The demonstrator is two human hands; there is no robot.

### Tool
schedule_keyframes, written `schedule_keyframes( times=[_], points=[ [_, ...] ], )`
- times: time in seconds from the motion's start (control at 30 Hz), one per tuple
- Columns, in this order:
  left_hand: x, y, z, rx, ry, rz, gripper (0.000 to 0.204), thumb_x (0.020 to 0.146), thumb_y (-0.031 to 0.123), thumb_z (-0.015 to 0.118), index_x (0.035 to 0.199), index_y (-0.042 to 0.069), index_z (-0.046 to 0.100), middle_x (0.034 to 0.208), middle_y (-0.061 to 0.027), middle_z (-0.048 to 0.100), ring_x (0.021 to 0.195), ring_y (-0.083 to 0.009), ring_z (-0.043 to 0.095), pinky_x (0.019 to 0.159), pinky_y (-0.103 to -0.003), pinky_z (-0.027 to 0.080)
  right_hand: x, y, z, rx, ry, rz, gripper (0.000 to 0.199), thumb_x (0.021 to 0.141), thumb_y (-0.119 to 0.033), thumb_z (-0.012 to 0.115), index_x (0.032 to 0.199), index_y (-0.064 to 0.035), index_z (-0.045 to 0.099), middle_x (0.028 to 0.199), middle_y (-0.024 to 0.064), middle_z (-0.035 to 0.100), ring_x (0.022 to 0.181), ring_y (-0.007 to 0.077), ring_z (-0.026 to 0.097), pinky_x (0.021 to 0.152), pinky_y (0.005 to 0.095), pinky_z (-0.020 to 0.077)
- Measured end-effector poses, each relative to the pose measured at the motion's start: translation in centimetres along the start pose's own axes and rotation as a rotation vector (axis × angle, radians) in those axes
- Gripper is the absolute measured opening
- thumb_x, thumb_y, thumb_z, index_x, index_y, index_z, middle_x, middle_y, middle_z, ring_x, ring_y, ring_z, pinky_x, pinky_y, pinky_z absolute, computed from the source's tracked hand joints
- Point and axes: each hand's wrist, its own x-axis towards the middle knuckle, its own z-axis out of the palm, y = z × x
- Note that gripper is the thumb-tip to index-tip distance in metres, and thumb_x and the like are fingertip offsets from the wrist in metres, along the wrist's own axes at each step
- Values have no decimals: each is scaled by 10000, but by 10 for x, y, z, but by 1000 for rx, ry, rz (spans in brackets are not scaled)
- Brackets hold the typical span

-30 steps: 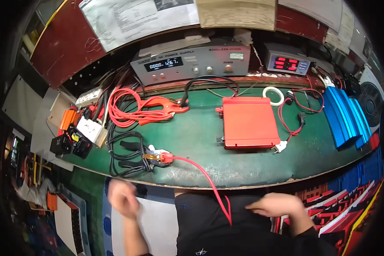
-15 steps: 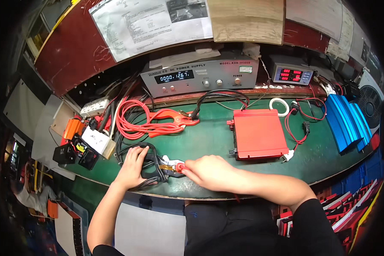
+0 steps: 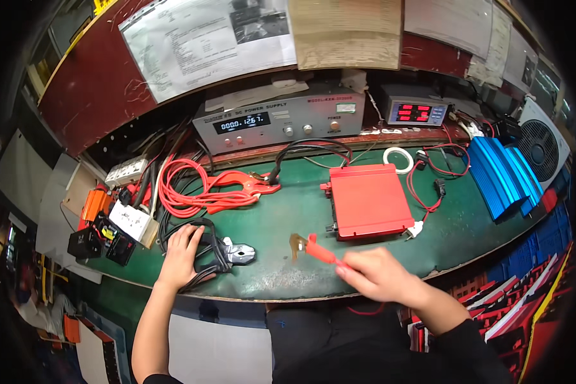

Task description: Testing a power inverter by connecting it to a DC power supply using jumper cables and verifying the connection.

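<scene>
My left hand (image 3: 180, 259) is closed on the looped black cable (image 3: 219, 246) at the front left of the bench. Beside its fingers lies a black-handled clamp (image 3: 240, 254) with metal jaws, the cable looped around it. My right hand (image 3: 379, 274) grips a red-sleeved clip (image 3: 320, 251) with brass-coloured jaws, held over the bench and apart from the black clamp. A thin red wire (image 3: 368, 311) hangs below that hand. Behind my left hand lie a coiled red cable (image 3: 173, 189) and its red clamp (image 3: 240, 189).
A red metal box (image 3: 371, 201) sits right of centre on the green bench (image 3: 288, 217). Behind it stand a grey power supply (image 3: 275, 121) and a small meter (image 3: 417, 112). Blue finned housings (image 3: 502, 179) and a fan (image 3: 544, 147) are at right; a power strip (image 3: 127, 169) is at left.
My right hand has moved right with the red clip, whose jaws have come away from the black clamp. My left hand stays on the black cable. The whole view has shifted slightly.
</scene>
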Motion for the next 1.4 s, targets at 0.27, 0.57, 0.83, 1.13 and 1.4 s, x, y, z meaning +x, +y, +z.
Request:
schedule_keyframes(
  times=[0.27,0.57,0.83,1.13,1.4],
  points=[
    [1,4,-4,-121,26,-53,563,923,198,543,1460,46,467,1499,-192,431,1440,-389,347,1180,-486,271,-61,20,1,-46,-11,-125,170,900,-224,709,862,-69,651,645,86,589,559,298,601,500,395,465],
    [61,10,-19,-113,328,-15,280,892,55,618,1167,19,651,1153,-171,640,1144,-359,581,995,-435,454,-8,62,-71,-470,519,-609,177,722,-53,718,690,-91,549,608,37,459,486,198,448,439,349,316],
    [152,-11,6,20,-87,148,955,715,360,837,1511,73,394,1486,-235,417,1391,-423,385,1167,-493,321,90,101,-96,114,719,-416,363,1077,-281,427,1003,10,630,1001,93,667,550,106,543,527,233,433],
    [170,-19,46,30,29,34,1047,693,640,766,1524,122,395,1376,-306,433,1243,-460,470,1101,-530,367,157,112,-52,23,437,-217,472,964,-77,317,1371,15,539,1338,109,625,805,99,635,777,275,518],
    [169,-31,52,92,84,23,966,606,591,784,1407,111,537,1068,-208,546,987,-393,551,924,-492,444,174,118,-68,224,217,245,258,966,-211,542,856,-13,665,674,-33,567,626,51,486,588,239,394]
  ],
)
